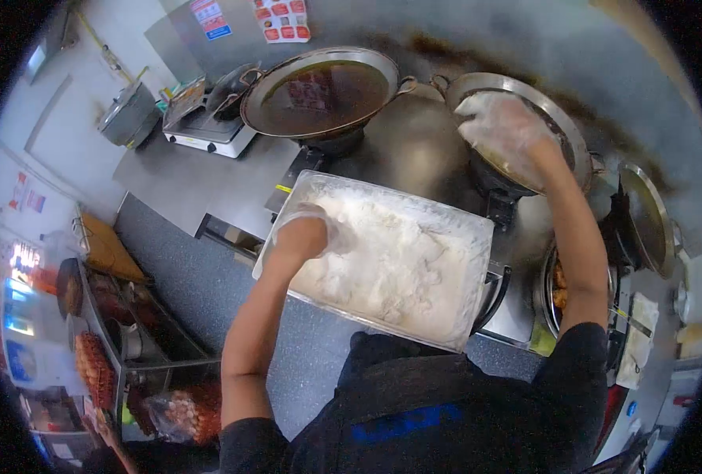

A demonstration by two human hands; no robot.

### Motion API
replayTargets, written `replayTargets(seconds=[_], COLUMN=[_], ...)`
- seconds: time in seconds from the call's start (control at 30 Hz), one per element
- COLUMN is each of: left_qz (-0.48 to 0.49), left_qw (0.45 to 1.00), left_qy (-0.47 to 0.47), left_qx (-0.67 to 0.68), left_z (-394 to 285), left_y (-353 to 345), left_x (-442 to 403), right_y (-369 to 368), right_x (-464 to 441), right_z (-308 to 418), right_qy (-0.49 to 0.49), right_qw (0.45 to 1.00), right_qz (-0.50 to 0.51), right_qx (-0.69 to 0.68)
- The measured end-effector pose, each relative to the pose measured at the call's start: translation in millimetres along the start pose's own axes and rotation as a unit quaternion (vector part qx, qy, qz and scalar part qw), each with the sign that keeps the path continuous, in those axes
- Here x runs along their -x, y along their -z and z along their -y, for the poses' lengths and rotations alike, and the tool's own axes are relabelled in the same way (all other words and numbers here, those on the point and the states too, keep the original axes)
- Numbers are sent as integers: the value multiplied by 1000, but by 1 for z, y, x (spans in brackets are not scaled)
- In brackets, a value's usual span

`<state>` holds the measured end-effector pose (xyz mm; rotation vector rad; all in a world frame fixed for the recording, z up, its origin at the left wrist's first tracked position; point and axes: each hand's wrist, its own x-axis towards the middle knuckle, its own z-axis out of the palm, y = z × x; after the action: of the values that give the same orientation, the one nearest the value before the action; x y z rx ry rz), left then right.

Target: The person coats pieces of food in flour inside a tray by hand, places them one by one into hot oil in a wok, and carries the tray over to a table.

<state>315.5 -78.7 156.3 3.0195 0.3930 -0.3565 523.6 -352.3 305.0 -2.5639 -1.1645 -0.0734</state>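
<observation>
A tray of white flour [382, 253] lies tilted in front of me. My left hand [307, 233], in a clear plastic glove, reaches into its left side; the fingers are hidden, so I cannot tell whether they hold anything. My right hand [505, 126], in a clear glove whitened with flour, is over the right wok [568, 130]. Its fingers look stretched out and apart, and I make out nothing in them. Part of the wok's inside is hidden by this hand. To its left sits another wide wok [323, 91] filled with dark oil.
A pan with browned fried pieces [559, 288] is at the right, below another wok [647, 217]. A portable gas stove [208, 130] stands on the left counter. Lower left, another person's hand [106, 430] is near a rack [169, 364] with bagged food.
</observation>
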Motion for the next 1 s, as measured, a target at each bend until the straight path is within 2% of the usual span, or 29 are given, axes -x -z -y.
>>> replayTargets(seconds=[0.07,0.13,0.23,0.3,0.33,0.37,0.4,0.43,0.5,0.53,0.6,0.73,0.77,0.8,0.83,0.87,0.93,0.97,1.0], left_qz=[-92,-61,-46,-88,-91,-92,-95,-95,-54,-55,-90,-120,-80,-38,-40,-84,-167,-170,-174], left_qw=[974,980,985,962,962,967,972,972,966,967,973,958,967,973,973,973,970,975,978], left_qy=[-185,-166,-154,-250,-251,-230,-208,-207,-239,-237,-211,-242,-228,-213,-217,-207,-173,-145,-117], left_qx=[-97,-90,-69,-58,-57,-55,-53,-53,-78,-76,-39,-91,-83,-75,-74,-57,-38,-12,14], left_z=[-1,-3,4,-11,-17,-21,-23,-23,-25,-28,-33,-34,-36,-39,-33,-22,-14,-4,5], left_y=[2,14,18,21,27,36,41,37,28,30,37,37,41,47,45,42,46,44,43], left_x=[-8,-15,-31,-27,-24,-19,-18,-23,-29,-27,-22,-20,-18,-14,-12,-9,1,2,4], right_y=[-18,-51,-120,-137,-156,-183,-188,-190,-192,-192,-188,-180,-187,-199,-199,-198,-179,-181,-193], right_x=[14,22,20,19,25,32,34,33,33,31,21,20,21,22,24,26,35,39,43], right_z=[28,41,54,78,79,81,88,90,96,96,94,95,92,87,86,83,83,76,68], right_qy=[60,150,123,122,121,158,187,187,92,93,17,22,22,14,6,0,-2,-21,1], right_qw=[996,981,960,923,923,964,947,947,919,919,930,956,957,937,913,916,974,977,981], right_qz=[66,118,252,362,361,185,-3,-2,114,116,171,153,153,148,139,133,136,122,82], right_qx=[-5,-29,-15,51,53,-107,-260,-260,-366,-365,-323,-248,-247,-317,-384,-379,-182,-172,-177])
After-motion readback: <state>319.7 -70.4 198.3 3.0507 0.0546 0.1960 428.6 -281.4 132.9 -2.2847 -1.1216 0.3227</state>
